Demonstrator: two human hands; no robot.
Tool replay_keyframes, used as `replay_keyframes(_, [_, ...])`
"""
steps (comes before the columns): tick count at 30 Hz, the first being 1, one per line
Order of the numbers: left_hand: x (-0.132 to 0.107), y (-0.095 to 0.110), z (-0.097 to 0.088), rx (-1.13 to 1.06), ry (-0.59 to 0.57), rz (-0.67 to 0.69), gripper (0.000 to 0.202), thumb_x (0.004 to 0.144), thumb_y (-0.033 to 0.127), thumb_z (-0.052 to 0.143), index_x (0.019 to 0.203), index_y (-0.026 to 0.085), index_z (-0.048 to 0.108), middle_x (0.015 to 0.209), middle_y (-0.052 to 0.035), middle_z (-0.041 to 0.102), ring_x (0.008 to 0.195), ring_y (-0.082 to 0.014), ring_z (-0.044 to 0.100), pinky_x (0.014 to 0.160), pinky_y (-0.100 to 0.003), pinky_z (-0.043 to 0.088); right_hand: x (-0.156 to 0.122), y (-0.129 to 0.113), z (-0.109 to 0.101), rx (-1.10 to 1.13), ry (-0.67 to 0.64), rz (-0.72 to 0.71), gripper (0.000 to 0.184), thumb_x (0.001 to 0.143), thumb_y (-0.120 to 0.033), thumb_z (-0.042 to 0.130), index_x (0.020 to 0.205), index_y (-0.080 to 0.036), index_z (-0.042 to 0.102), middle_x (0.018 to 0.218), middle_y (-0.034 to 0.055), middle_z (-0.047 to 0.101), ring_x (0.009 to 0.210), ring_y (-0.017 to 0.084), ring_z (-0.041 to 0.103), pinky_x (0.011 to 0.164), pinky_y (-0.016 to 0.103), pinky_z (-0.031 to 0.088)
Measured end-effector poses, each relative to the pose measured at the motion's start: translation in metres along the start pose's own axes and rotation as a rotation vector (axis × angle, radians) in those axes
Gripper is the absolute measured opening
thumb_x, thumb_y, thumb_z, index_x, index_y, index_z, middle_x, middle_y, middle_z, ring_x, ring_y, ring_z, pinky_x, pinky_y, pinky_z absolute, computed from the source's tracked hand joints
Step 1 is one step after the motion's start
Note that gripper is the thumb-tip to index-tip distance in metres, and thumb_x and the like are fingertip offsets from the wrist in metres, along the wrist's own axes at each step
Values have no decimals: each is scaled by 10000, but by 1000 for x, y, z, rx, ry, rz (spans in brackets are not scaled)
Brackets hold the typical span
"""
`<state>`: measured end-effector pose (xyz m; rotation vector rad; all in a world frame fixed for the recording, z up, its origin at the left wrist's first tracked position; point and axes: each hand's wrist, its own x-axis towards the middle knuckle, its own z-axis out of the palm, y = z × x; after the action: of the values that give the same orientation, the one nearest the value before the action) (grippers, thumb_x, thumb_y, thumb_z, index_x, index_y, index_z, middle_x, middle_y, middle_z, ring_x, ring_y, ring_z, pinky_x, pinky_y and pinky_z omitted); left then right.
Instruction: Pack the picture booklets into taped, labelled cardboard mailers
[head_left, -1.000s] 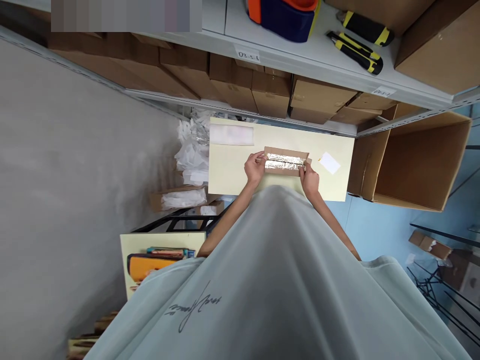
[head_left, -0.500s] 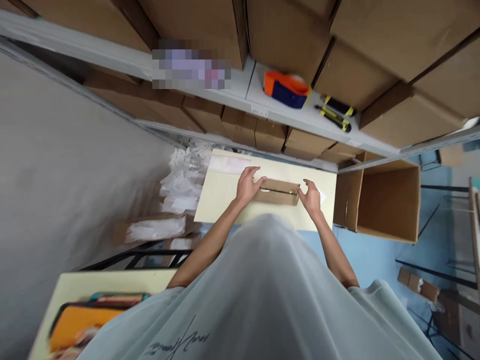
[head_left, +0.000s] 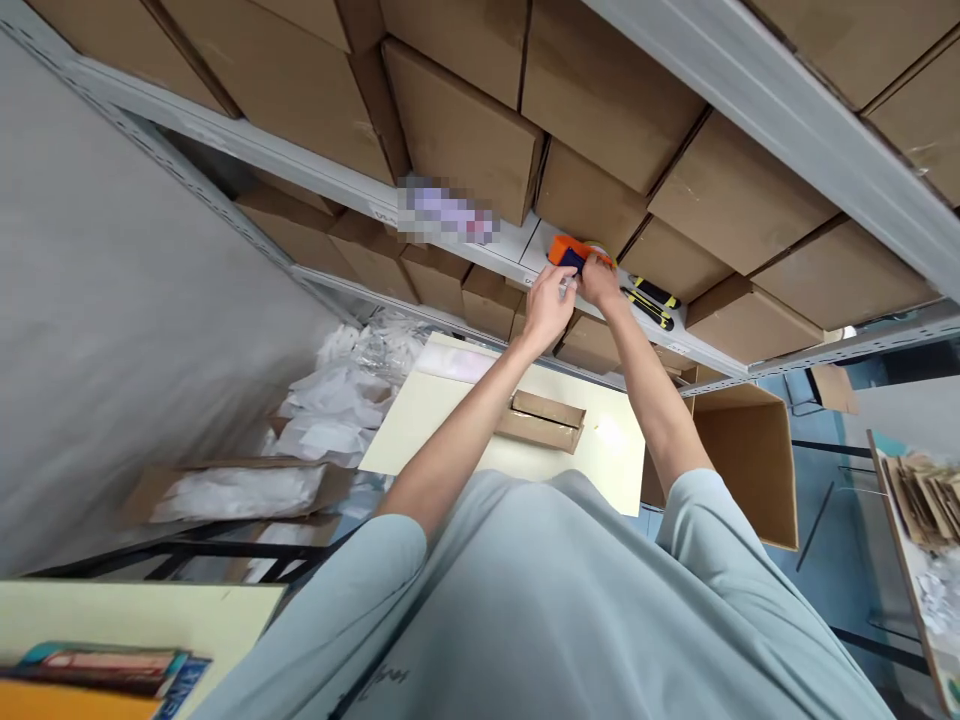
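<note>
On the shelf in front of me stands an orange and dark-blue tape dispenser [head_left: 568,250]. My right hand [head_left: 598,280] is closed over its right side, its fingertips partly hidden. At the dispenser's front edge, my left hand [head_left: 550,305] has its thumb and fingers bent together; a small pale bit shows between them, too small to make out. Below, on the pale yellow table [head_left: 611,445], lies a small long cardboard box [head_left: 541,420], untouched, a seam running along its top.
Beside the dispenser lie black and yellow cutters [head_left: 649,308]. Cardboard boxes [head_left: 465,130] fill the shelf [head_left: 517,243]. A large open carton [head_left: 742,450] stands right of the table; white plastic bags [head_left: 337,395] are heaped at its left.
Both hands have left the small box on the table and moved up and forward to the tape dispenser on the shelf. The view has shifted upward.
</note>
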<state>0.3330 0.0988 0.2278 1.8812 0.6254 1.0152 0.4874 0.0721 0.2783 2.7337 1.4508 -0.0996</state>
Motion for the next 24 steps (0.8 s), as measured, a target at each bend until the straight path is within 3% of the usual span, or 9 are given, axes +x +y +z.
replay_keyframes(4, [-38,-8,-15,-97,5,-114,307,1070,145,646,1321,179,818,1331,-138,834,1163,-251,818,1011,-348,706,9,9,6,101,0,46,566,1087,-176,643,1603,29,538,1491,346,739,1488,432,721,1326,587,517])
replay_keyframes(7, [-63,-10,-26,-174,15,-185,289,1081,149,654,1325,175,806,1343,-145,832,1165,-248,830,1023,-361,710,-13,17,18,338,94,6,510,1114,-316,661,1553,-71,580,1382,276,782,1392,432,763,1289,633,541])
replay_keyframes(9, [-83,-7,-34,-217,21,-199,280,1103,191,671,1358,192,785,1379,-142,822,1182,-237,831,1043,-364,709,-51,14,31,560,156,-64,512,1131,-474,640,1514,-139,588,1339,231,793,1332,406,766,1255,632,571])
replay_keyframes(12, [-122,3,-48,-251,25,-162,287,1095,227,735,1381,224,765,1364,-125,813,1181,-225,828,1055,-363,713,-134,-6,55,947,120,-120,635,1091,-724,627,1437,-192,619,1357,199,798,1282,365,777,1222,563,614])
replay_keyframes(16, [-175,18,-65,-210,6,-138,245,1079,271,800,1322,246,781,1254,-87,814,1068,-207,828,1012,-353,729,-230,-42,83,1392,39,-14,710,1011,-812,698,1410,-226,677,1394,165,826,1291,324,789,1280,528,588])
replay_keyframes(19, [-203,25,-75,-157,-16,-151,193,1100,305,786,1285,256,804,1254,-78,827,1035,-206,828,1008,-351,730,-265,-60,98,1521,1,78,742,959,-843,746,1392,-241,715,1366,142,845,1303,318,790,1319,538,561])
replay_keyframes(24, [-225,32,-87,-125,-67,-149,210,1107,296,752,1301,273,830,1257,-67,850,1032,-220,823,1023,-375,716,-283,-63,113,1474,-62,160,876,926,-1007,645,1327,-236,749,1333,137,860,1324,336,792,1277,533,601])
